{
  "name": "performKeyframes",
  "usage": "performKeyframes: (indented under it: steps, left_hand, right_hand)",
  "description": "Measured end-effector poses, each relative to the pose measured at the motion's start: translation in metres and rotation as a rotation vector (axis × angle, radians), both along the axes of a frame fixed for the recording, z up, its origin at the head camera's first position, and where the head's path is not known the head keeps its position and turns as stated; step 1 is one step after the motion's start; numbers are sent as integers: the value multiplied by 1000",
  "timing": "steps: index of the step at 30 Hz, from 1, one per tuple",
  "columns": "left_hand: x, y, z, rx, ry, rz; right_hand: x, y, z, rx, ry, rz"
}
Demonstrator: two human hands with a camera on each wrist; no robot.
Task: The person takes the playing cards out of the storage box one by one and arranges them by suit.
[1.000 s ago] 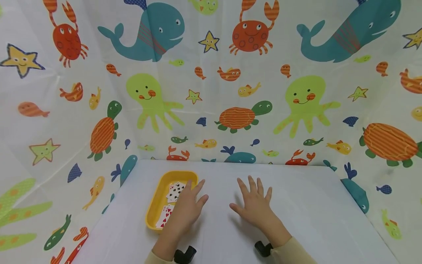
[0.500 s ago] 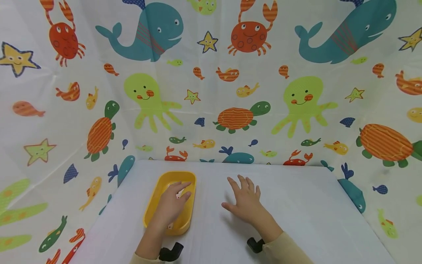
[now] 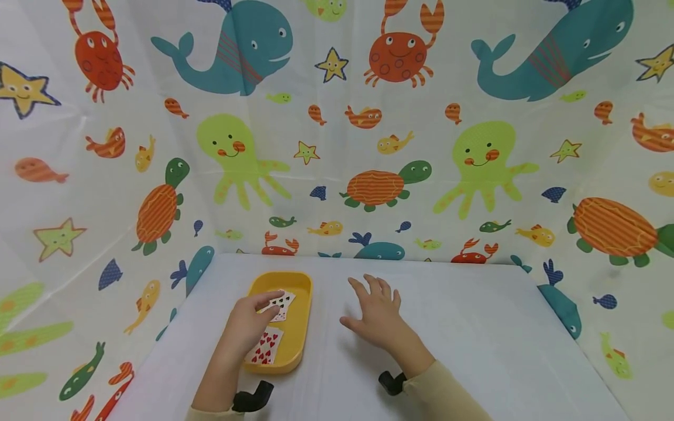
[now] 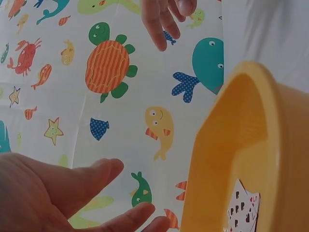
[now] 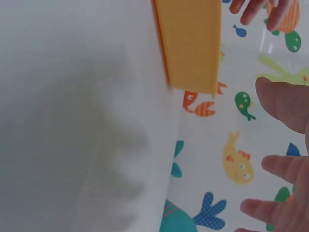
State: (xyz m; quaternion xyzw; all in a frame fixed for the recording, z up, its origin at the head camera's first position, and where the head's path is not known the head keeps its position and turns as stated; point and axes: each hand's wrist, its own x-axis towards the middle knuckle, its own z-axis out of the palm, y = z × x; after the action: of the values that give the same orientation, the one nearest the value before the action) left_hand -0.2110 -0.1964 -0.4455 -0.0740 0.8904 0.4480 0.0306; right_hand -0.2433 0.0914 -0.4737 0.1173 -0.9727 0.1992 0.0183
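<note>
A yellow tray (image 3: 300, 333) stands on the white table and shows its tall side in the right wrist view. Inside lie two groups of playing cards: spade cards (image 3: 285, 303) toward the far end and heart cards (image 3: 272, 341) nearer. Over the tray's left edge hovers my left hand (image 3: 246, 323), thumb and fingers apart with nothing between them; it hides part of both card groups. My right hand (image 3: 378, 314) hangs over the table to the right of the tray, fingers spread and slightly bent, also holding nothing.
White table top (image 3: 474, 327) extends to the right of my right hand. A curtain (image 3: 337, 216) printed with sea animals rises behind the table and along both sides. A black strap piece (image 3: 254, 397) sits at my left wrist, another (image 3: 392, 383) at the right.
My left hand has moved left across the tray, first covering the cards and now uncovering much of them. The right hand has drifted left toward the tray.
</note>
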Motion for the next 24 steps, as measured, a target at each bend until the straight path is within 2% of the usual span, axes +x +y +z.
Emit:
performKeyframes:
  steps: [16,24]
  left_hand:
    - [-4,-65,-1,21,-61,39]
    - [-12,-90,-7,12,-126,34]
  right_hand:
    - [-9,-24,3,13,1,59]
    - [-4,-41,9,16,-3,100]
